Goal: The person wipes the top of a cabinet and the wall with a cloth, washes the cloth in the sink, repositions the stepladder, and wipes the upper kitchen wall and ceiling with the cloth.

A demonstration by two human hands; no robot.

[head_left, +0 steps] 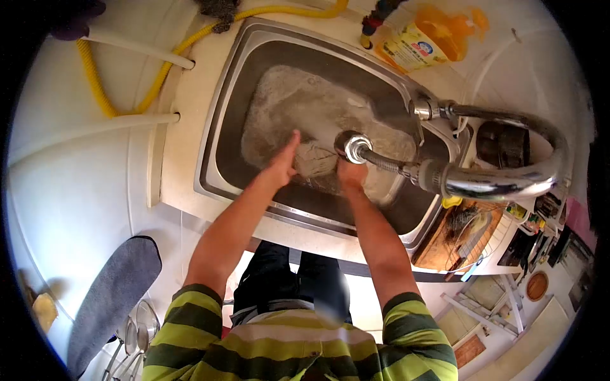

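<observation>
Both hands are low inside a steel sink (219,120) that holds cloudy, foamy water (286,95). My left hand (284,163) is open, with its fingers stretched out, at the left side of a pale, wrinkled, cloth-like thing (316,160). On the other side of this thing is my right hand (351,173), its fingers largely hidden behind the tap's spray head (357,147). Whether either hand touches the pale thing is hard to tell. Water appears to stream from the spray head into the sink.
A curved chrome tap (508,181) arches over the sink's right side. An orange soap bottle (429,41) lies at the back. A yellow hose (149,95) runs at left. At right is a wooden board (438,244) with a scourer and knife; a grey cloth (114,305) hangs lower left.
</observation>
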